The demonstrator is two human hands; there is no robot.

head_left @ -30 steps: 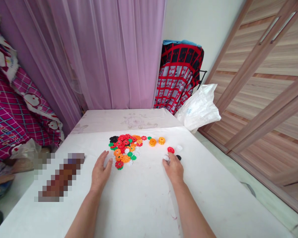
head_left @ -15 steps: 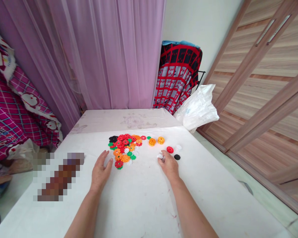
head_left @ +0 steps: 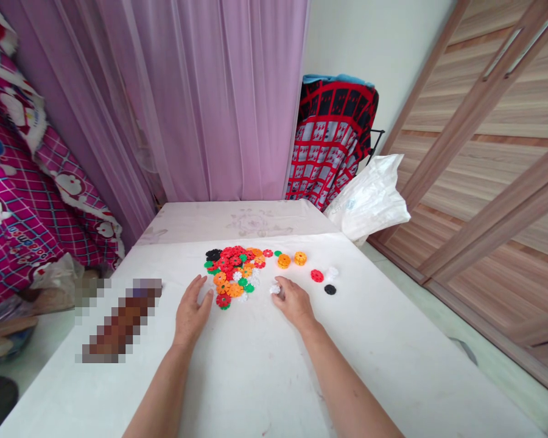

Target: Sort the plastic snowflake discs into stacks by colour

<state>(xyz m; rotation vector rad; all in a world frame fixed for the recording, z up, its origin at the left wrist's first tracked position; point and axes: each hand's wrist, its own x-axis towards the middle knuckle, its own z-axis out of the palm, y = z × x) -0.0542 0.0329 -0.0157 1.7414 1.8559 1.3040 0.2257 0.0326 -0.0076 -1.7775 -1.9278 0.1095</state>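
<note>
My right hand (head_left: pixel 296 302) pinches a white notched disc (head_left: pixel 274 289) between thumb and fingers, just right of a mixed heap of notched plastic discs (head_left: pixel 232 263). The heap holds red, orange, green, white and black pieces. On its left side my left hand (head_left: pixel 195 309) rests with fingers apart and nothing in them. Beyond my right hand stand two small stacks of orange discs (head_left: pixel 284 261). To its right lie a red disc (head_left: pixel 316 276), a white disc (head_left: pixel 332 274) and a black disc (head_left: pixel 330 289), apart from the heap.
A white cloth covers the table (head_left: pixel 256 377). At the left lies a blurred-out object (head_left: pixel 123 322). A white plastic bag (head_left: pixel 369 198) stands past the far right corner, before a chair draped in red and black cloth (head_left: pixel 333 134). Purple curtains (head_left: pixel 219 97) hang behind.
My right hand has moved left toward the heap with the white disc in its grip. My left hand has barely moved against the table. The view has shifted slightly.
</note>
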